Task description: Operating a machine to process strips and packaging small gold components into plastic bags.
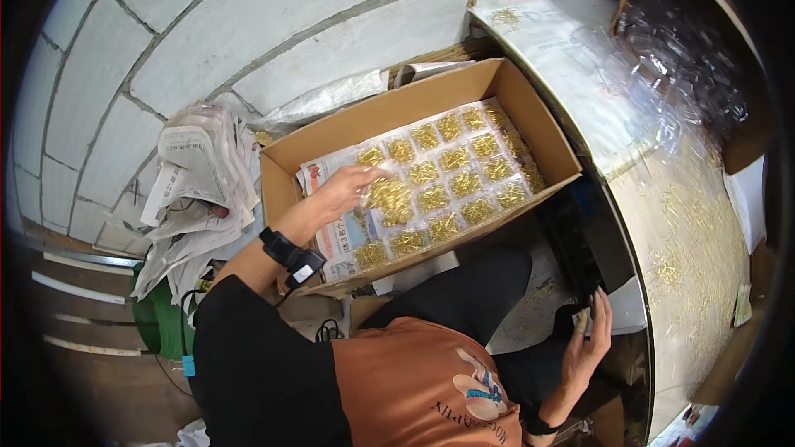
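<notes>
Packets [455, 158] lie in rows on newspaper [331, 240] inside the carton [530, 116], with a wall [228, 29] behind it. Heaped papers [203, 153] lie to its left; to its right, loose pieces [667, 269] spread across the bench [633, 190].

2 hands [346, 190] [588, 346], 2 wristbands [291, 257] [542, 426], 1 carton [534, 126] of gold packets [454, 157] (too crowded to count).

one gold-filled packet [392, 199] looks blurred by motion.
</notes>
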The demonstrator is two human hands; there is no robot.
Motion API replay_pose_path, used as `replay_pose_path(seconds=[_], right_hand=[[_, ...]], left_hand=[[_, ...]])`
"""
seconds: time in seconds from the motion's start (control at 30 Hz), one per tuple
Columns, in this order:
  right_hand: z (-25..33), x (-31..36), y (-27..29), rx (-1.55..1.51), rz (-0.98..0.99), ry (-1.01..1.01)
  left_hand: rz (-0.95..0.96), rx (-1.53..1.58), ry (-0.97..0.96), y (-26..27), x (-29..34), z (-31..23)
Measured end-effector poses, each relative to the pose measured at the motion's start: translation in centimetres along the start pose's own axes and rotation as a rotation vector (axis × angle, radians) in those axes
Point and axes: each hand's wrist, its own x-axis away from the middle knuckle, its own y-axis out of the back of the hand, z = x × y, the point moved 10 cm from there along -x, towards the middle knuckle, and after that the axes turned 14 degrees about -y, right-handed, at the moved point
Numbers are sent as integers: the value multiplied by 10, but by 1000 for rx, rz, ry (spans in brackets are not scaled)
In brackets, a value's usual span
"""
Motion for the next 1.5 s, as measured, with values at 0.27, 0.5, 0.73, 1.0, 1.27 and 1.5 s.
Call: replay_pose_path(seconds=[0.27,0.5,0.73,1.0,1.27,1.5], right_hand=[[-49,13,-32,174,206,-178],[-12,21,-77,158,415,-100],[-35,31,-56,240,363,-160],[-52,40,-37,131,230,-78],[-69,51,-3,118,147,-115],[-117,80,49,116,-43,-348]], left_hand=[[-347,-361,407,132,63,97],[-351,-654,302,145,68,84],[-220,-670,246,116,33,87],[136,-1105,-337,23,-25,-9],[375,-975,-737,-326,-184,-44],[426,-1365,-454,-430,-293,23]])
